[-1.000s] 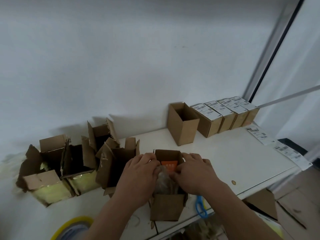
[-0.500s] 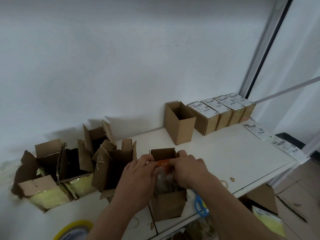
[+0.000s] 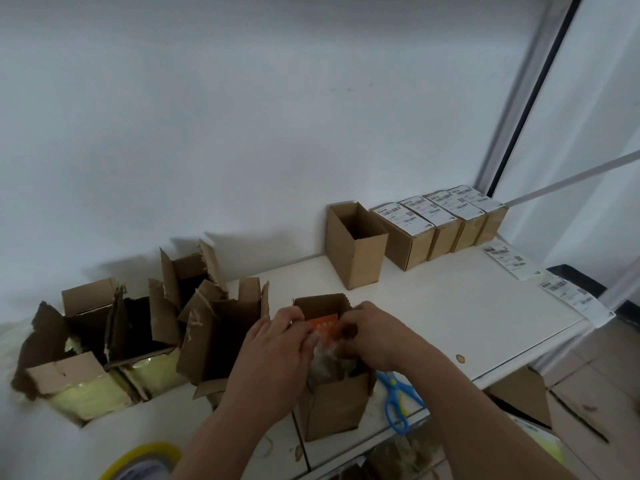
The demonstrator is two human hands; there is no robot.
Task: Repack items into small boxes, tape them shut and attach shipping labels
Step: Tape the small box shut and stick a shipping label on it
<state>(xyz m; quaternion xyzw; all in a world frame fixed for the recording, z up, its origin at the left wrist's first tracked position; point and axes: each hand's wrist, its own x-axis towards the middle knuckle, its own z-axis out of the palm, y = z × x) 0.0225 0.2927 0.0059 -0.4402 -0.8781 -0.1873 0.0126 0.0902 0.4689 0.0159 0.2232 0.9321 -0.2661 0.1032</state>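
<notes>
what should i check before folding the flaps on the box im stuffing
1. Bagged item fully below the small box rim: not ok, its orange top still pokes up.
2. Both hands on the item: ok, left hand and right hand grip it.
3. Flaps free to fold: cannot tell, hands cover them.
4. Tape roll within reach: ok, at the near edge.
5. Loose shipping labels available: ok, lying at right.
6. Scissors handy: ok, beside the box.
</notes>
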